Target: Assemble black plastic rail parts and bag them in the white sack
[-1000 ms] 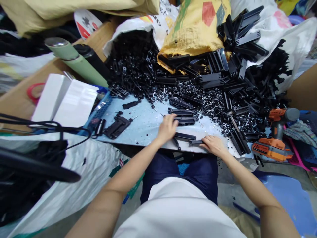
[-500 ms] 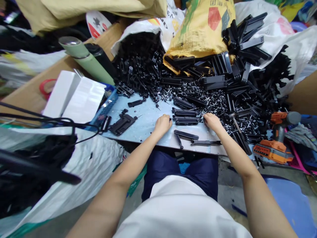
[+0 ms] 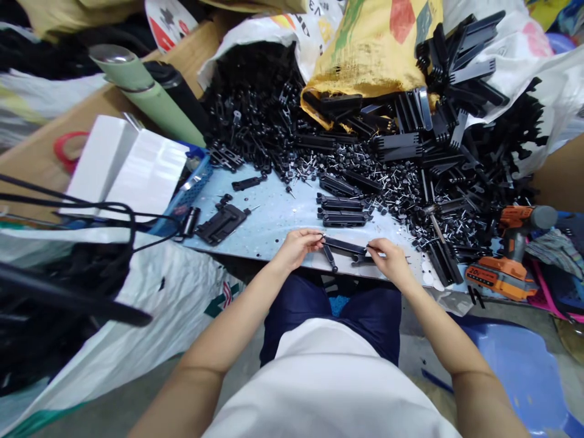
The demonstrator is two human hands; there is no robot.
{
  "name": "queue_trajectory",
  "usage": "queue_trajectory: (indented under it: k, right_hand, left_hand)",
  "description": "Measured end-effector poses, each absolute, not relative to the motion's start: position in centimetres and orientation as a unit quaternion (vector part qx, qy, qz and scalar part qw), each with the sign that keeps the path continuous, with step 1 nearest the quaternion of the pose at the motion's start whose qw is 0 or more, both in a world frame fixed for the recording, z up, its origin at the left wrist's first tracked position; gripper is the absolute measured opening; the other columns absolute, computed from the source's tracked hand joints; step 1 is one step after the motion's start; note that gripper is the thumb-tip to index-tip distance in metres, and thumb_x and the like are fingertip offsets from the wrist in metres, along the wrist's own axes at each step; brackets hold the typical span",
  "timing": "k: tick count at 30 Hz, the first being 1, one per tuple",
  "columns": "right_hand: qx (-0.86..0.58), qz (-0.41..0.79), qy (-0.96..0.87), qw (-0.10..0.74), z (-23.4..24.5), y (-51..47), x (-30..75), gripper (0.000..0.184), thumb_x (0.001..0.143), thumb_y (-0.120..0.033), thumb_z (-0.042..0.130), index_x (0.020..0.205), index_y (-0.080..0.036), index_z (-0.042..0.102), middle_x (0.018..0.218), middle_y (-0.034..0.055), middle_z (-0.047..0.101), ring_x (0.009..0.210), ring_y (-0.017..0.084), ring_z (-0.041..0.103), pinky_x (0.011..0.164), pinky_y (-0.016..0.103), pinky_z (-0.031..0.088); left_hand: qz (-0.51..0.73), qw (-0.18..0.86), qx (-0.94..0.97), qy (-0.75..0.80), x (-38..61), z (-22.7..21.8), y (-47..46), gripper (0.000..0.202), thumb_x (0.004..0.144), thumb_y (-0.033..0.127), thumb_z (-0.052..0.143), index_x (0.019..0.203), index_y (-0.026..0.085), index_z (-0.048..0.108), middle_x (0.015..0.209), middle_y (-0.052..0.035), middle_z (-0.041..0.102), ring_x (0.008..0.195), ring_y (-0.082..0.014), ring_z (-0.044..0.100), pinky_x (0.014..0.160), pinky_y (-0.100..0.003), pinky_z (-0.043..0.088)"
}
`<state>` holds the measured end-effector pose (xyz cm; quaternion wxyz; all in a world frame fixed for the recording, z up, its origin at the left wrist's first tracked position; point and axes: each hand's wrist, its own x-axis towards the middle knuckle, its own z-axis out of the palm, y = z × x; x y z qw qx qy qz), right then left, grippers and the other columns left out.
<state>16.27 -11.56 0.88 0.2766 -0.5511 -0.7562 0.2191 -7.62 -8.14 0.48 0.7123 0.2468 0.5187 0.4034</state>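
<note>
Near the front edge of the table lies a long black plastic bar [image 3: 345, 245]. My left hand [image 3: 298, 248] is closed in a pinch at its left end, and my right hand [image 3: 391, 261] pinches at its right end. A shorter black arm [image 3: 330, 258] angles down from the left end. Part of another black piece [image 3: 360, 260] shows beside my right fingers, which cover the rest of it. Just beyond my hands, several similar black bars [image 3: 344, 217] lie stacked side by side.
Loose screws [image 3: 392, 188] and black parts [image 3: 250, 134] heap up at the back. An orange cordless drill [image 3: 506, 267] is at right. A black fixture [image 3: 222, 222], a blue basket [image 3: 196, 182] and a green flask [image 3: 150, 97] are at left; cables [image 3: 132, 225] hang there.
Both hands have come back from the ends of the stacked bars toward the table's front edge. They now pinch the ends of the bar lying there.
</note>
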Motion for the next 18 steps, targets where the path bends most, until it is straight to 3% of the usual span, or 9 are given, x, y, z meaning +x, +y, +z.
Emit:
queue_trajectory:
  k: [11,16,18]
  right_hand:
    - [-0.524,0.119,-0.838,0.094,1.3,-11.4,15.8,0.023,0.089,-0.019,0.039,0.086,-0.015,0.062,0.088,0.0079,0.066,0.081,0.016,0.061,0.074,0.025,0.045]
    - [-0.5,0.105,-0.851,0.121,0.3,-11.9,16.2,0.03,0.092,-0.023,0.035,0.099,-0.015,0.063,0.101,0.0099,0.065,0.092,0.016,0.06,0.081,0.027,0.047]
    - [-0.491,0.104,-0.851,0.154,-0.5,-12.3,16.8,0.033,0.093,-0.03,0.035,0.107,-0.015,0.061,0.106,0.0113,0.063,0.096,0.016,0.059,0.085,0.029,0.046]
  left_hand:
    - [0.32,0.71,0.294,0.554,-8.1,0.7,-7.2,0.027,0.055,0.014,0.078,0.068,0.007,0.057,0.063,-0.0075,0.055,0.049,-0.0106,0.048,0.046,-0.016,0.039]
    - [0.296,0.662,0.322,0.609,-7.8,-0.6,-6.4,0.036,0.056,0.016,0.078,0.083,0.01,0.055,0.058,0.0001,0.048,0.042,-0.0082,0.039,0.039,-0.015,0.026]
    - [0.275,0.632,0.376,0.62,-8.0,-1.4,-6.6,0.038,0.062,0.023,0.077,0.09,0.011,0.055,0.06,0.0011,0.046,0.043,-0.0092,0.039,0.041,-0.017,0.028]
